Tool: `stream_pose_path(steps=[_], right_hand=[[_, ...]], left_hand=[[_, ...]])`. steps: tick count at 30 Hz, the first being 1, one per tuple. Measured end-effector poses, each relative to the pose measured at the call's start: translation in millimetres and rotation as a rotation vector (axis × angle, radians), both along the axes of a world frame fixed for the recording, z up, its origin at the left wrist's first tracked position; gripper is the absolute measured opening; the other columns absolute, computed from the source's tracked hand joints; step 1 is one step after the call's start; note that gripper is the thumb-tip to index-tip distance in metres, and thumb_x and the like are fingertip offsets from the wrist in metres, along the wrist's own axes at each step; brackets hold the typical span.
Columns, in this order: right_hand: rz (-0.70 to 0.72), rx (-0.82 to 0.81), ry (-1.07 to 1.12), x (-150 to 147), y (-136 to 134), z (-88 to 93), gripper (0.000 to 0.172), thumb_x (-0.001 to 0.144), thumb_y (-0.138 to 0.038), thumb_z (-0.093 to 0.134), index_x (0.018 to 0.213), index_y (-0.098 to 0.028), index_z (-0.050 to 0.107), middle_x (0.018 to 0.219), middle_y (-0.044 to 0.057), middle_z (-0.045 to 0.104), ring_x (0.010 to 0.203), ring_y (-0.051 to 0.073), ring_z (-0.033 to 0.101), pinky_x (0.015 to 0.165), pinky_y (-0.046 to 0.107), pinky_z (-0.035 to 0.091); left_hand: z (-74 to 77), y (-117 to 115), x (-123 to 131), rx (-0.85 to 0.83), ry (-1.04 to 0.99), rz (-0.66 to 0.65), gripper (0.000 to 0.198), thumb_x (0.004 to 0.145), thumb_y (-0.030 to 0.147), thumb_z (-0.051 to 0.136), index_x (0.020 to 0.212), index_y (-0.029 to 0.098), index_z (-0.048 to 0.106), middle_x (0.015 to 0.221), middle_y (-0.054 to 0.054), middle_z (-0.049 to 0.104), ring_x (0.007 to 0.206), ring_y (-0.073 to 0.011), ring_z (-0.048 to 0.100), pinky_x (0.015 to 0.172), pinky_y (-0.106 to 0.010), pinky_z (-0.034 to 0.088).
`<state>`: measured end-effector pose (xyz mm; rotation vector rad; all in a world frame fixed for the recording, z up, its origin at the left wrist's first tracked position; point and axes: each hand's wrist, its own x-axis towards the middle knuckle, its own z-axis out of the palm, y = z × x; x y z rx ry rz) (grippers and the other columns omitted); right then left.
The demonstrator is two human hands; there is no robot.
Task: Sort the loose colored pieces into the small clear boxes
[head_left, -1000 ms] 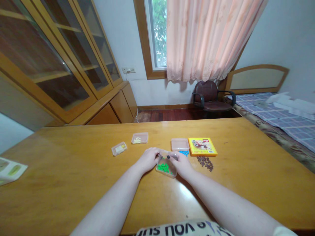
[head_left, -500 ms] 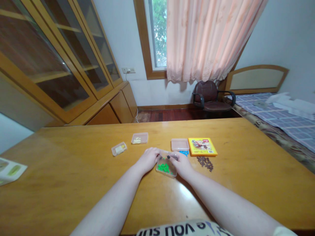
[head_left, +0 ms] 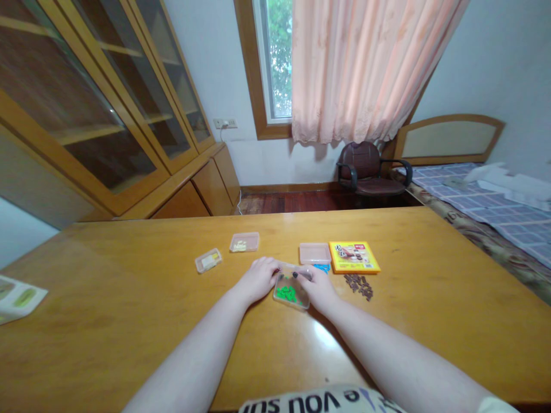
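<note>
Between my hands is a clear plastic box (head_left: 291, 306) with small green pieces (head_left: 286, 293) inside. My left hand (head_left: 262, 278) grips its far left corner, fingers curled at the edge. My right hand (head_left: 318, 288) is closed on the right side, its thumb over the top. Whether a lid covers the box I cannot tell. Just beyond my right hand lie blue pieces (head_left: 322, 268), partly hidden by it, beside a clear box (head_left: 314, 253). Dark brown pieces (head_left: 359, 285) are scattered to the right of my right hand.
A yellow printed box (head_left: 355, 257) lies at the right. Two more clear containers stand to the left: one (head_left: 244, 239) with cream pieces, one (head_left: 198, 263) with white and yellow contents. A white printed object (head_left: 30, 298) sits at the table's (head_left: 129, 321) left edge.
The green pieces inside the box have shifted slightly. Both hands keep nearly the same place on the box.
</note>
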<state>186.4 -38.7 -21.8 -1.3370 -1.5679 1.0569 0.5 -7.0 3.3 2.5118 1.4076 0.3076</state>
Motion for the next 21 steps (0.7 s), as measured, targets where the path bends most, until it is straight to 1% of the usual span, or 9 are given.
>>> stream_pose_path(steps=[5, 15, 18, 21], right_hand=[[-0.021, 0.006, 0.001, 0.1, 0.7, -1.5, 0.021, 0.078, -0.034, 0.051, 0.081, -0.017, 0.063, 0.080, 0.004, 0.066, 0.071, 0.017, 0.059, 0.068, 0.028, 0.044], [-0.036, -0.020, 0.020, 1.3, 0.7, 0.4, 0.023, 0.078, -0.035, 0.051, 0.080, -0.016, 0.064, 0.078, 0.004, 0.066, 0.071, 0.017, 0.058, 0.068, 0.029, 0.043], [-0.039, -0.026, 0.024, 1.5, 1.2, 1.0, 0.023, 0.077, -0.035, 0.052, 0.081, -0.016, 0.064, 0.078, 0.005, 0.066, 0.072, 0.018, 0.058, 0.069, 0.029, 0.043], [-0.042, -0.036, 0.033, 0.8, 1.3, 1.2, 0.022, 0.077, -0.034, 0.052, 0.081, -0.016, 0.064, 0.078, 0.004, 0.066, 0.073, 0.018, 0.059, 0.069, 0.029, 0.043]], left_hand=[[3.1, 0.1, -4.1, 0.011, 0.008, -0.041, 0.016, 0.077, 0.019, 0.055, 0.093, 0.021, 0.061, 0.092, -0.004, 0.061, 0.087, -0.0185, 0.052, 0.080, -0.030, 0.038], [-3.2, 2.2, -1.7, 0.034, 0.029, -0.028, 0.011, 0.081, 0.020, 0.052, 0.088, 0.021, 0.061, 0.089, -0.004, 0.063, 0.083, -0.0186, 0.053, 0.076, -0.030, 0.038], [-4.1, 3.0, -2.9, 0.048, 0.043, -0.009, 0.009, 0.081, 0.020, 0.052, 0.086, 0.020, 0.060, 0.088, -0.004, 0.062, 0.083, -0.0186, 0.052, 0.076, -0.030, 0.038], [-4.9, 5.2, -5.6, 0.053, 0.048, 0.035, 0.008, 0.082, 0.022, 0.052, 0.084, 0.018, 0.059, 0.087, -0.004, 0.061, 0.084, -0.0183, 0.053, 0.077, -0.030, 0.038]])
